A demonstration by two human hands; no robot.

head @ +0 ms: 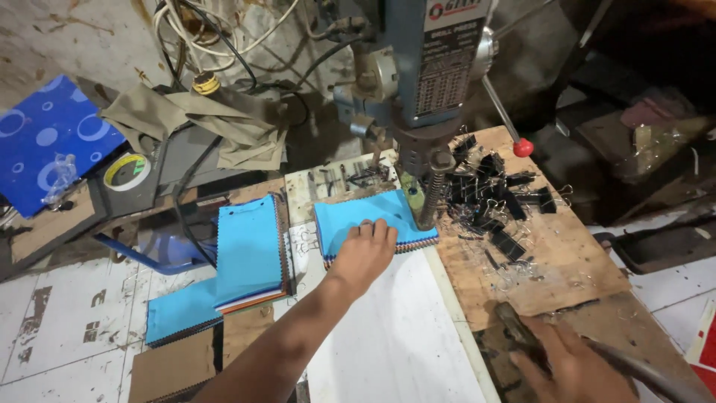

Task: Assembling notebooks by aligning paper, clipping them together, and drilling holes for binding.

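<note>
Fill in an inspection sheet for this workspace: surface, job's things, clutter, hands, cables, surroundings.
Surface: worn wooden board beside a white sheet.
Job's things: blue-topped stack of sheets under the drill press.
Clutter: black binder clips, tape roll, more blue stacks.
Hands: left hand presses flat on the stack; right hand grips a metal lever.
Cables: tangled wires behind the press.
Surroundings: crumpled cloth, blue patterned board.

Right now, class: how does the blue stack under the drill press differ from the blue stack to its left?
The stack under the drill press is pressed flat by the left hand; the stack to its left lies untouched. The pressed stack lies with its long side across the view, the other lengthwise. The pressed stack sits at the drill spindle; the other lies clear of it. Both have bright blue covers over many-coloured layers.
</note>
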